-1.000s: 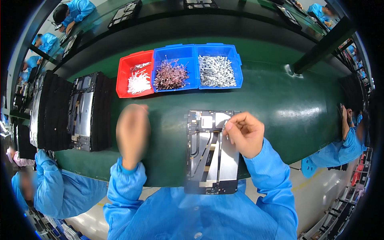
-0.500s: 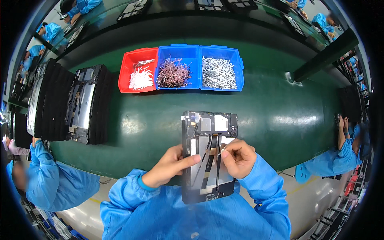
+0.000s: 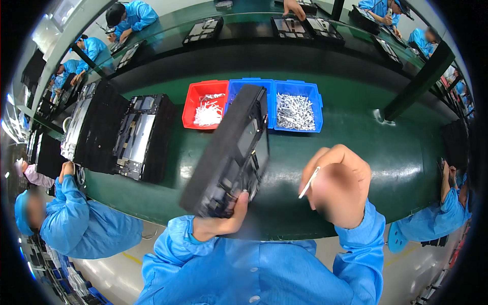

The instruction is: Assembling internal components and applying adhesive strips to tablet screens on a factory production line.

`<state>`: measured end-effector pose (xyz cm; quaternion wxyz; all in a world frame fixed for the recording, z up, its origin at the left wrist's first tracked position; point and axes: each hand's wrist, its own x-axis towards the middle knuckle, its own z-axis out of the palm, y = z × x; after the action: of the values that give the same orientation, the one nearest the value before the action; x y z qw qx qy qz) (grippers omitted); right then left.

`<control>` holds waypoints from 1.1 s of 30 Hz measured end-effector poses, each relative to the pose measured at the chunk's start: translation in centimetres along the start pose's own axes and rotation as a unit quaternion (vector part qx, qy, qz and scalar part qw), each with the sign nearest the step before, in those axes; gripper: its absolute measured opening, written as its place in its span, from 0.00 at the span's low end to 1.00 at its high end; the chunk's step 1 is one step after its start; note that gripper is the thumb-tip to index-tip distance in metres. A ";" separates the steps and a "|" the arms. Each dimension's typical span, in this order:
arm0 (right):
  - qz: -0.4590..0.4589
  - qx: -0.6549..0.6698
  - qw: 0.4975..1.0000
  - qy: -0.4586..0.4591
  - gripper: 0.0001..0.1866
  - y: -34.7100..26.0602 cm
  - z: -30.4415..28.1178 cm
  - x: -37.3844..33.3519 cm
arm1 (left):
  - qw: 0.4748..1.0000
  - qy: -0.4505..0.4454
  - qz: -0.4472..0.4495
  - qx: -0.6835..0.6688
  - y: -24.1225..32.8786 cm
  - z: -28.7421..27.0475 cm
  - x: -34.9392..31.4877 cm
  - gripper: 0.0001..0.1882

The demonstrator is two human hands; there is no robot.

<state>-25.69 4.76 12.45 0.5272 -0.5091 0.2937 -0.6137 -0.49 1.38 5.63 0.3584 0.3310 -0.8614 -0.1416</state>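
My left hand (image 3: 223,222) grips the lower end of an opened tablet-like device (image 3: 248,147) seated in a thick black block. It is raised off the table and tilted on its edge, so the black side wall (image 3: 216,152) faces left and the inner parts face right. Its thumb lies over the inner face. My right hand (image 3: 348,190) is apart from the device, over the table to the right. Between its closed fingers it pinches a thin white stick (image 3: 309,183). Part of this hand is blurred, and the stick's far end is hidden in the fingers.
Beyond the device stand a red bin (image 3: 190,117) of white pieces, a blue bin (image 3: 249,81) largely hidden by it, and another blue bin (image 3: 318,124) of small silvery-white parts. Stacked devices (image 3: 142,137) stand left. Co-workers sit both sides; a dark post (image 3: 417,84) rises right.
The device has gone from facing up to tilted on edge, raised and shifted left. My right hand has moved off it to the right with the stick. The view has shifted too.
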 end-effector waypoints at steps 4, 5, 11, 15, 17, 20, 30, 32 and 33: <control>-0.003 0.000 1.000 -0.003 0.09 -0.2 3.0 1.6 | 0.999 0.036 0.014 -0.006 -1.3 1.9 -0.7 0.17; 0.008 0.026 0.999 -0.019 0.09 0.1 3.5 1.8 | 0.991 0.090 -0.073 -0.066 -2.7 4.1 -3.0 0.23; 0.021 0.082 0.995 -0.058 0.03 2.9 4.4 1.1 | 0.986 0.151 -0.052 -0.043 -5.0 6.7 -3.5 0.28; 0.019 0.078 0.995 -0.052 0.02 3.1 4.0 1.3 | 0.990 0.111 -0.065 -0.057 -3.1 5.1 -2.4 0.25; 0.033 0.081 0.995 -0.050 0.01 3.1 4.0 1.4 | 0.991 0.123 -0.034 -0.037 -1.9 4.1 -1.1 0.24; 0.053 0.087 0.994 -0.042 0.01 3.0 4.0 1.3 | 0.991 0.122 -0.043 -0.040 -1.6 4.0 -1.2 0.25; 0.051 0.079 0.994 -0.062 0.01 3.0 3.9 1.3 | 0.992 0.121 -0.034 -0.016 -1.9 4.2 -1.4 0.28; 0.047 0.078 0.994 -0.066 0.02 3.0 3.9 1.4 | 0.993 0.116 -0.023 -0.004 -2.0 4.2 -1.4 0.29; 0.049 0.078 0.994 -0.067 0.02 2.9 3.9 1.3 | 0.993 0.117 -0.023 -0.004 -2.0 4.2 -1.5 0.29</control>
<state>-20.92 3.38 11.43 0.6129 -0.4917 0.2335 -0.5728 -1.77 0.88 0.94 0.4546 0.3634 -0.8052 -0.1139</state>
